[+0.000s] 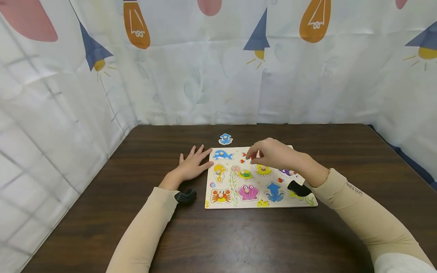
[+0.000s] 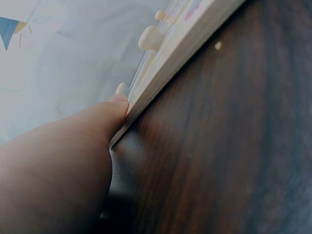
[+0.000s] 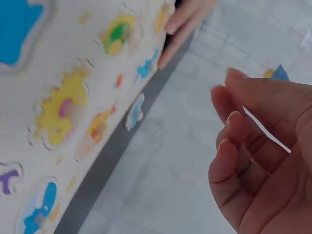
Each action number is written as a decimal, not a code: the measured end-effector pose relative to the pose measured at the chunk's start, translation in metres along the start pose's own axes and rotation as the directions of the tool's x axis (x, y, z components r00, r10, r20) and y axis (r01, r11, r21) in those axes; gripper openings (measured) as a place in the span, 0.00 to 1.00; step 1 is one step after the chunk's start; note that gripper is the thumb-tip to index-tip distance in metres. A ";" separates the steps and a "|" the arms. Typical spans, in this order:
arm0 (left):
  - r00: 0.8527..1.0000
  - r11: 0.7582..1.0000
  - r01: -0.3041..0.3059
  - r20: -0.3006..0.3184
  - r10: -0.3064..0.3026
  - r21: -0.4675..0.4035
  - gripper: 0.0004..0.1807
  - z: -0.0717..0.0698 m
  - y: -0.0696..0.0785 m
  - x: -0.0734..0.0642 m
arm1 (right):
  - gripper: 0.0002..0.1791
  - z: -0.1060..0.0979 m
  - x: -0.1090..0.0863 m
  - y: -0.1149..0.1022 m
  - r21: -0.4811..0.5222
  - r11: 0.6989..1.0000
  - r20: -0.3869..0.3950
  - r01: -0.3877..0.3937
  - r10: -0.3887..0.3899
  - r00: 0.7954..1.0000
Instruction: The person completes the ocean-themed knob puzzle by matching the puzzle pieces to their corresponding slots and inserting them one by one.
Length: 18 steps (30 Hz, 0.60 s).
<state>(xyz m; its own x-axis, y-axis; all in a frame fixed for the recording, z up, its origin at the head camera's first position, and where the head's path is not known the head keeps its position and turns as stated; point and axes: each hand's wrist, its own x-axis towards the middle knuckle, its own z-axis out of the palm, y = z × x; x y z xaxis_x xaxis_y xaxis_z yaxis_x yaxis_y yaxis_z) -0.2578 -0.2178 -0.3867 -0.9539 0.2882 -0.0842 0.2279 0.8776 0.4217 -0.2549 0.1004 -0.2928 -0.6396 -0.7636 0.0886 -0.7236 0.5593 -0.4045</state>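
Note:
A wooden peg puzzle board (image 1: 228,151) with sea-animal shapes lies on the table. My left hand (image 1: 190,167) is spread flat at its left side, the thumb (image 2: 114,114) touching the board's edge. Above the board's far part hovers my right hand (image 1: 278,153), fingers loosely curled, nothing between them; the right wrist view shows the thumb close to the forefinger. Beyond the far edge lies a loose blue knobbed piece (image 1: 225,139), apart from the board. A blue squid shape (image 1: 274,192) on the board shows no knob. My right hand and wrist strap hide some shapes.
The dark wood table (image 1: 239,239) extends around the board. A white printed curtain (image 1: 205,83) hangs behind the table and along its sides. Black straps sit on the left wrist (image 1: 186,196) and right wrist (image 1: 298,188).

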 end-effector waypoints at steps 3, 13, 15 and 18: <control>1.000 1.000 0.004 0.001 -0.004 -0.001 0.39 0.000 0.000 -0.001 | 0.08 -0.008 0.009 0.006 0.034 0.999 -0.044 -0.024 0.026 0.999; 1.000 1.000 0.000 -0.006 0.000 -0.004 0.39 0.001 -0.003 0.001 | 0.10 -0.013 0.055 0.025 0.085 0.990 -0.086 -0.110 0.118 0.989; 1.000 1.000 -0.003 -0.008 0.003 -0.004 0.39 0.002 -0.003 0.001 | 0.11 -0.011 0.067 0.030 0.099 0.986 -0.091 -0.137 0.147 0.985; 1.000 1.000 -0.002 -0.006 0.002 -0.001 0.38 0.001 -0.002 0.002 | 0.11 -0.007 0.083 0.037 0.122 0.977 -0.098 -0.174 0.186 0.978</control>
<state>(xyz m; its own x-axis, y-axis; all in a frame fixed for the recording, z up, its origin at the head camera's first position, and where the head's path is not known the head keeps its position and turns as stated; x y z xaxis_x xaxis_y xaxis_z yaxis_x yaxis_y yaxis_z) -0.2595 -0.2188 -0.3889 -0.9546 0.2874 -0.0778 0.2295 0.8767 0.4228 -0.3366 0.0597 -0.2935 -0.7852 -0.6110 0.1003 -0.5644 0.6397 -0.5218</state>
